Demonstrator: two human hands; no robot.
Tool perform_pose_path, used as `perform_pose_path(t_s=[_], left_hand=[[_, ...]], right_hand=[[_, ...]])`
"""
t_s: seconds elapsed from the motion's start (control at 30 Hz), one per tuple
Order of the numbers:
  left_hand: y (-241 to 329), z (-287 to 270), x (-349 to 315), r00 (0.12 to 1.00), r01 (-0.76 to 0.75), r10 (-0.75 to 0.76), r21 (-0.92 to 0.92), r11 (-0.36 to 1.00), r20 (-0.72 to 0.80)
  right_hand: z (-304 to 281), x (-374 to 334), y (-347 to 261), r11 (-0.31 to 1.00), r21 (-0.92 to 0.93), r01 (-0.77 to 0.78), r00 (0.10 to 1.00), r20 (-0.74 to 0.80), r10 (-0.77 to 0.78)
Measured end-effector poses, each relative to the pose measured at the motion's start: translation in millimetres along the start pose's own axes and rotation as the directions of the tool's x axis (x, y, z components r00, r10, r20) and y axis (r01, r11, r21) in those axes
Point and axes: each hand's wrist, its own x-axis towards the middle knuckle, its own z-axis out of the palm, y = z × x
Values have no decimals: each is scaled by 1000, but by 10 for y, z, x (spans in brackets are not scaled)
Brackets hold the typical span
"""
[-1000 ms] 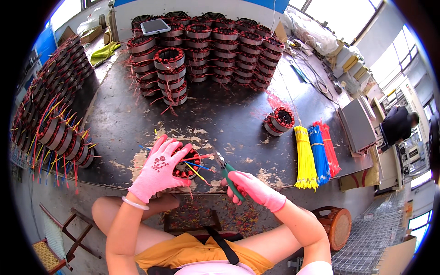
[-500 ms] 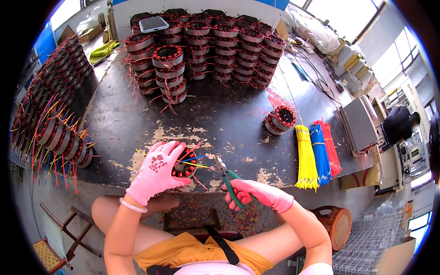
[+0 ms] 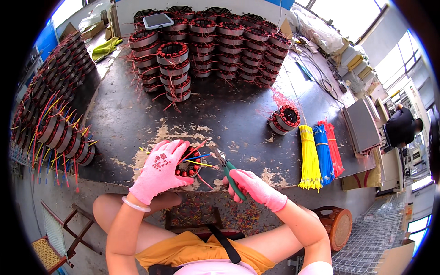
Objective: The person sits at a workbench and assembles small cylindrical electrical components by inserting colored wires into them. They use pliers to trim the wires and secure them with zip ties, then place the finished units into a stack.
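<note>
My left hand [image 3: 160,171], in a pink glove, grips a motor stator [image 3: 189,171] near the table's front edge. Its fingers lie over the stator's left side and the thumb along the near side, hiding part of the ring. Red, blue and yellow wires stick out of the stator to the right. In my right hand [image 3: 257,189], also gloved in pink, is a pair of green-handled cutting pliers [image 3: 229,170]. The fingers wrap round the handles. The metal jaws point up and left, close to the wire ends; whether they touch a wire I cannot tell.
Stacked stators [image 3: 229,46] fill the table's back, a phone [image 3: 157,21] on top. More stators with coloured wires [image 3: 64,137] stand at left. A single small stack [image 3: 284,120] sits right of centre, beside yellow [image 3: 310,158], blue [image 3: 323,156] and red [image 3: 333,149] wire bundles. A person [image 3: 403,126] is far right.
The pliers have moved slightly up and left, and their handles look closer together. My left hand keeps its hold on the stator. The whole view has shifted a little.
</note>
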Motion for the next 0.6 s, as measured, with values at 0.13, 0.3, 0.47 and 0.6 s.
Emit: perform_pose_path(t_s=[0.13, 0.3, 0.47, 0.6], left_hand=[[139, 84, -52, 985, 166, -162, 102, 981, -52], [206, 206, -54, 960, 275, -258, 186, 943, -109], [188, 194, -53, 963, 266, -252, 193, 944, -96], [166, 210, -60, 964, 260, -245, 194, 946, -102]], right_hand=[[-56, -63, 29, 997, 73, -15, 999, 41, 12], [-94, -149, 15, 993, 42, -115, 992, 64, 112], [-47, -41, -61, 989, 16, -150, 987, 67, 148], [-73, 32, -44, 994, 29, -106, 991, 87, 103]])
